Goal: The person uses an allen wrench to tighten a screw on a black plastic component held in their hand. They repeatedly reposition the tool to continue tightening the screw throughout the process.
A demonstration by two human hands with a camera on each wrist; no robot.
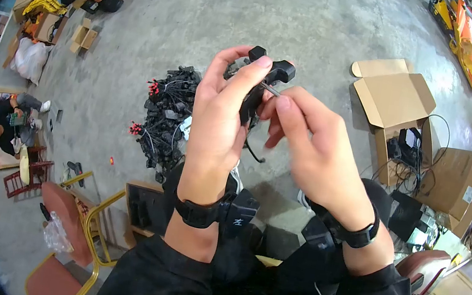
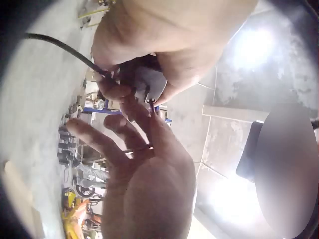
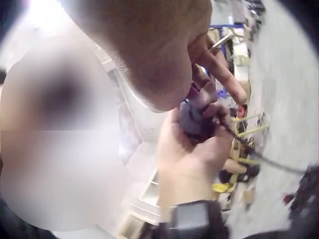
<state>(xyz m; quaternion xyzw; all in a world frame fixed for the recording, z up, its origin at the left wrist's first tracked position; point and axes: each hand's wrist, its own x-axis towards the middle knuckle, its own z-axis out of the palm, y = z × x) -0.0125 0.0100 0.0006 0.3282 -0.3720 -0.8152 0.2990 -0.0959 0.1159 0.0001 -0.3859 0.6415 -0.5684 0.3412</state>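
My left hand (image 1: 217,108) grips a small black device (image 1: 250,104) with black block-shaped parts at its top. A short black cable (image 2: 62,46) hangs from the device. My right hand (image 1: 325,145) pinches a thin metal rod (image 1: 270,89) between thumb and forefinger. In the left wrist view, the rod's tip (image 2: 151,103) is right at the device's grey face, and its other end (image 2: 139,149) shows between the right fingers. In the right wrist view, the device (image 3: 193,119) sits in the left palm, partly hidden by fingers.
A heap of black parts with red-tipped wires (image 1: 166,119) lies on the floor beyond my left forearm. On the right are an open cardboard box (image 1: 392,101) with black cabled items and another carton (image 1: 456,186). Chairs (image 1: 70,214) stand at left; two people sit farther off.
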